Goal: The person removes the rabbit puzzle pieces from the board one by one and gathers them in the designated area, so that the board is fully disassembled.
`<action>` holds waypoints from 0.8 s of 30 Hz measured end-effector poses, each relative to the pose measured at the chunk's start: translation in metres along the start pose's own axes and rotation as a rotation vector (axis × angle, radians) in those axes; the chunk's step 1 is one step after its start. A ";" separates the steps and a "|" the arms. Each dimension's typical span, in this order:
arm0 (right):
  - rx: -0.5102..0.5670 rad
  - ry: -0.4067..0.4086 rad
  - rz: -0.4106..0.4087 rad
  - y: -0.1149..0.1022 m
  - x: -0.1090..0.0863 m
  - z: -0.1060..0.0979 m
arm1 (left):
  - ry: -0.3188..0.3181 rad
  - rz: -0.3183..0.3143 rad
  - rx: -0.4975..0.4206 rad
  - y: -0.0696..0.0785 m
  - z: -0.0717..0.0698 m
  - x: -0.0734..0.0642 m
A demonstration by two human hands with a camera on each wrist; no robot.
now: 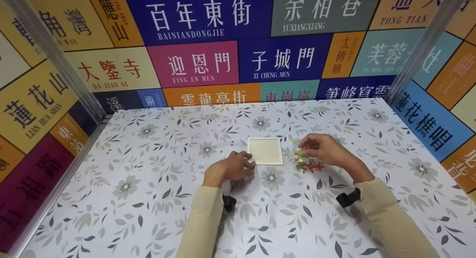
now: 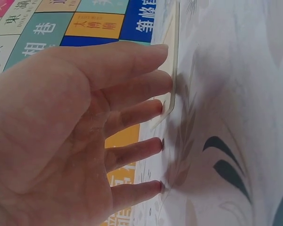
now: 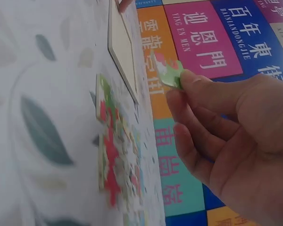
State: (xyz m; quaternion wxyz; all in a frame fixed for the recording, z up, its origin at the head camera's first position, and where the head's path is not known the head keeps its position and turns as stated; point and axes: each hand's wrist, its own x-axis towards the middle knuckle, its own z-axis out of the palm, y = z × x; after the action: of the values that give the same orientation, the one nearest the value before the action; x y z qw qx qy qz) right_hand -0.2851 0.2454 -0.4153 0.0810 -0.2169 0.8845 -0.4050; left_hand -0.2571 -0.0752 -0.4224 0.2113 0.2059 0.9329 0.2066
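Between its thumb and fingers my right hand (image 1: 326,150) pinches a green and red jigsaw puzzle piece (image 3: 167,73), raised off the table in the right wrist view. Below it, several colourful puzzle pieces (image 1: 312,166) lie flat in a loose cluster, partly covered by the hand in the head view. A cream square puzzle tray (image 1: 266,152) with a raised rim lies bare to the left of them. My left hand (image 1: 231,166) is at the tray's lower left corner, its fingers loosely extended and fingertips right at the edge, holding nothing.
White cloth (image 1: 156,198) printed with grey flowers and leaves covers the table. A wall of coloured sign panels (image 1: 193,63) stands behind it, with clear posts (image 1: 412,53) at the corners. Each wrist wears a small black camera (image 1: 230,203).
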 end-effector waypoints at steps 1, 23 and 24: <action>0.010 -0.002 -0.004 0.001 -0.005 -0.004 | 0.001 0.000 -0.001 0.000 0.000 0.000; -0.069 -0.061 0.203 0.070 -0.050 -0.043 | 0.015 -0.043 -0.052 0.001 0.002 0.002; -0.061 -0.060 0.205 0.070 -0.050 -0.042 | 0.016 -0.041 -0.053 0.001 0.002 0.002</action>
State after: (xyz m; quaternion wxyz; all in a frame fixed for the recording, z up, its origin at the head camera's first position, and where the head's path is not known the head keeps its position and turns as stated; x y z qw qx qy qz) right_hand -0.2764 0.3371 -0.4420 0.1419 -0.1398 0.9112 -0.3606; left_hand -0.2570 -0.0730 -0.4245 0.2133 0.1796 0.9327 0.2288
